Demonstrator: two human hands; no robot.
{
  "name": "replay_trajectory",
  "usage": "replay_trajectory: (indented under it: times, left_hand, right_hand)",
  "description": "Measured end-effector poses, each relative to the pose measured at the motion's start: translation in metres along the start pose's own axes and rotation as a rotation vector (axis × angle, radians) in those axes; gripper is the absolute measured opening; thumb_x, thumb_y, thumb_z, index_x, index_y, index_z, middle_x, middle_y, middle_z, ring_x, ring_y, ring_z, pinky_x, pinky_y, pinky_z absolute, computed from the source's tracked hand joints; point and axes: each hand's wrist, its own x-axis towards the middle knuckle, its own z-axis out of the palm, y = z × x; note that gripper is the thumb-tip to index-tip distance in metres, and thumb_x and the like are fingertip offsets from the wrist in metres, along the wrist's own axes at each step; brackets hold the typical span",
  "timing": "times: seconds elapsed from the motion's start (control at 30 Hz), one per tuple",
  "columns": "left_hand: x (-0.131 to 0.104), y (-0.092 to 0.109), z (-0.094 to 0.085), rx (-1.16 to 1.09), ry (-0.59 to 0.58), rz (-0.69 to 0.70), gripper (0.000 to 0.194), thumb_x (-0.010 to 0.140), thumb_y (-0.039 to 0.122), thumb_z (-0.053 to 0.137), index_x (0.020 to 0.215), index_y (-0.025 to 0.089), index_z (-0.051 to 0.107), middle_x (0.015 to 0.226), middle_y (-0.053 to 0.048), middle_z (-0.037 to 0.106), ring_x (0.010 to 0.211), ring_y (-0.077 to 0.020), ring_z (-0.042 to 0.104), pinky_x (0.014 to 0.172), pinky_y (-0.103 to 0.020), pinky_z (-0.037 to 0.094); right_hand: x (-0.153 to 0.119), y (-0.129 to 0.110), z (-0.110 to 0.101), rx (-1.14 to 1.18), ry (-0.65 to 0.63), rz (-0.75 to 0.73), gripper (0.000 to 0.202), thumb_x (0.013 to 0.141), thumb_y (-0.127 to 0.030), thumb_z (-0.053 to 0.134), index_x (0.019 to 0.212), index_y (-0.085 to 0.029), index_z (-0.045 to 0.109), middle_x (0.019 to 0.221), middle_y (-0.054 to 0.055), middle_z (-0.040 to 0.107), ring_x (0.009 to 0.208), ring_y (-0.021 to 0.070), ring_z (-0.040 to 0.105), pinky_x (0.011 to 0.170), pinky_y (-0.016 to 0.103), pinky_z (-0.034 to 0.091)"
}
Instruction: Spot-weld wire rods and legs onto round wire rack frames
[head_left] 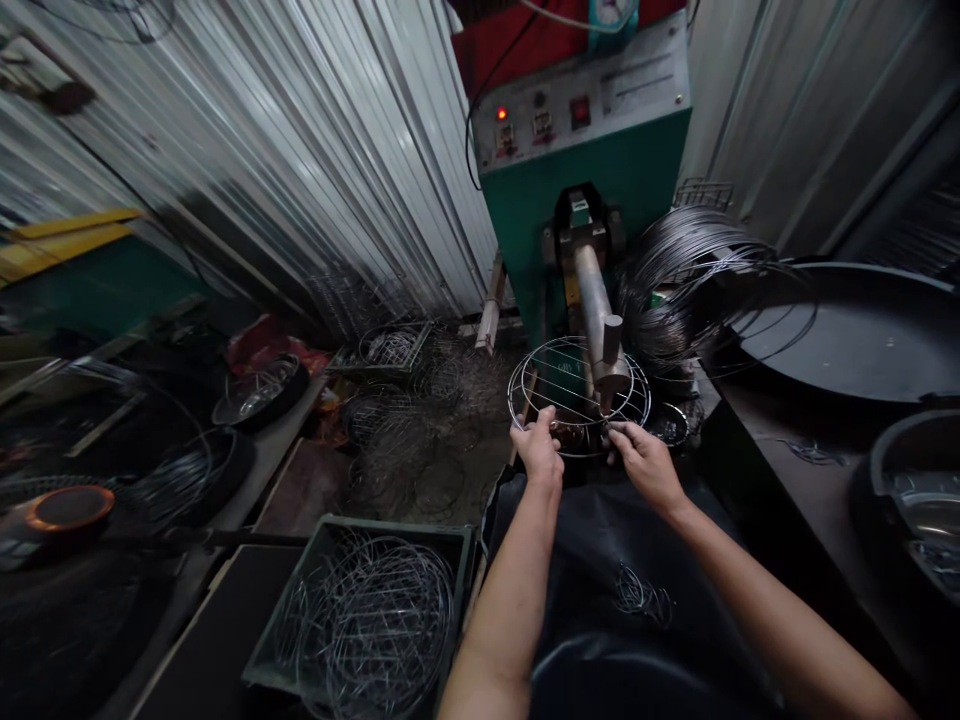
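A round wire rack (559, 380) with straight cross wires lies level under the arm of a green spot welder (600, 310). My left hand (540, 450) is closed on the rack's near left rim, thumb on top. Close to the welder's electrode tip, my right hand (645, 460) pinches at the near right rim. Whatever sits between those fingertips is too small and dark to make out. A little heap of bent wire pieces (643, 597) rests on the black apron (585, 560) over my lap.
A green crate (465, 545) full of wire racks stands at lower left. To the right are a coil of wire (675, 290), a large black pan (862, 330) and a round tub (885, 470). Tangled wire (420, 440) covers the floor. Bowls of wire parts (262, 390) stand left.
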Motion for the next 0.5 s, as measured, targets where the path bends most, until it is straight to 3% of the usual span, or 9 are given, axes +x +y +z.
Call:
replay_trajectory:
  times: [0.33, 0.43, 0.5]
  left_hand:
    - [0.002, -0.005, 0.005, 0.026, 0.051, -0.036, 0.052, 0.055, 0.024, 0.076, 0.092, 0.019, 0.040, 0.061, 0.008, 0.039, 0.040, -0.0037, 0.038, 0.033, -0.014, 0.022]
    - [0.001, 0.002, -0.003, 0.049, 0.010, -0.078, 0.051, 0.053, 0.035, 0.078, 0.088, 0.019, 0.044, 0.061, 0.008, 0.038, 0.042, -0.0038, 0.038, 0.034, -0.014, 0.024]
    - [0.010, 0.016, -0.011, 0.095, -0.019, -0.145, 0.049, 0.056, 0.048, 0.074, 0.084, 0.018, 0.049, 0.061, 0.006, 0.042, 0.044, -0.0051, 0.041, 0.037, -0.016, 0.029]
  right_hand:
    - [0.012, -0.001, 0.001, -0.010, -0.035, 0.048, 0.038, 0.079, -0.052, 0.046, 0.083, -0.016, 0.059, 0.065, 0.003, 0.060, 0.045, 0.0128, 0.053, 0.046, 0.025, 0.043]
    - [-0.002, 0.003, -0.017, -0.002, -0.058, 0.077, 0.040, 0.079, -0.050, 0.047, 0.097, -0.016, 0.059, 0.076, 0.006, 0.065, 0.057, 0.0168, 0.061, 0.048, 0.026, 0.047]
    - [-0.024, 0.016, -0.034, -0.107, -0.051, 0.040, 0.037, 0.082, -0.045, 0.047, 0.105, -0.018, 0.058, 0.084, 0.007, 0.067, 0.070, 0.0191, 0.064, 0.059, 0.029, 0.051]
